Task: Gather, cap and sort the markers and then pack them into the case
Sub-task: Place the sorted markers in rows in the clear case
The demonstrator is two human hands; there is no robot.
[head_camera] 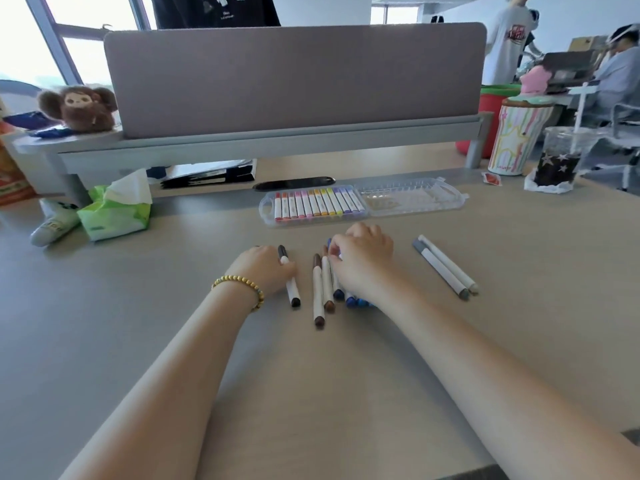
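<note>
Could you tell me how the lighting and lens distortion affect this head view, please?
Head view: the bright window at upper left is washed out; wide-angle bending curves the grey fabric desk divider; the clear plastic marker case stays readable; the distant people are soft.

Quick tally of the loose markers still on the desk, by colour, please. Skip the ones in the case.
Black marker: 1
Brown markers: 2
Blue markers: at least 2, partly hidden under the right hand
Grey markers: 2
Total: at least 7

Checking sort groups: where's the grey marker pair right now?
In the head view, the grey marker pair lies on the desk to the right of the right hand, apart from it, nearer than the open case.
</note>
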